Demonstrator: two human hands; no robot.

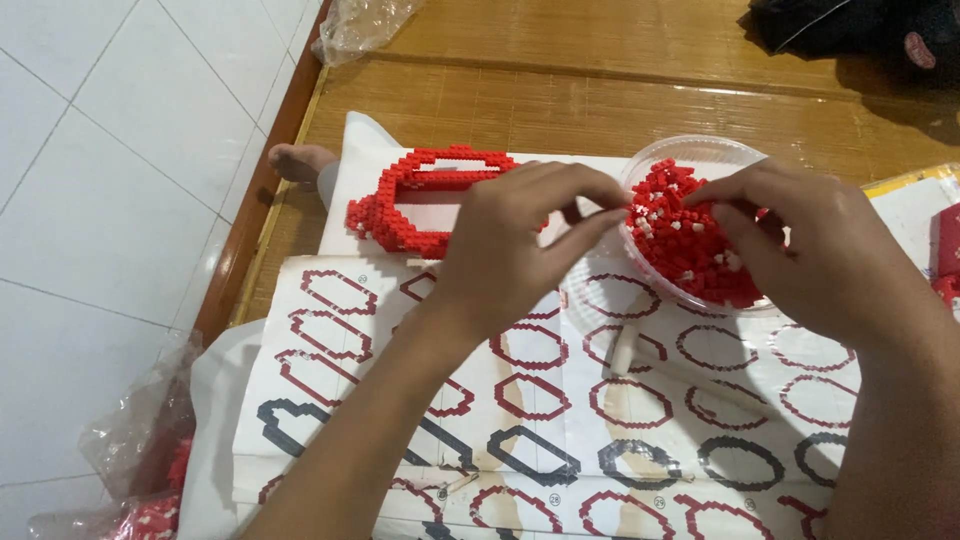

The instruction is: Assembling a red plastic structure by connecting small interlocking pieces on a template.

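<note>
On woven mat (620, 95) beside white tile floor (110, 190): hands pinch red bricks (690, 245), left (520, 245), right (800, 250).

left hand (510, 240) hides ring's (420, 190) right side; bowl (690, 150) partly covered

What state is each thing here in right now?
Red brick ring model: partly built, lying flat.
Clear plastic bowl: open, heaped with small red bricks.
Paper instruction sheet: unfolded.
Left hand: fingertips pinched.
Right hand: fingers in the bowl.
</note>
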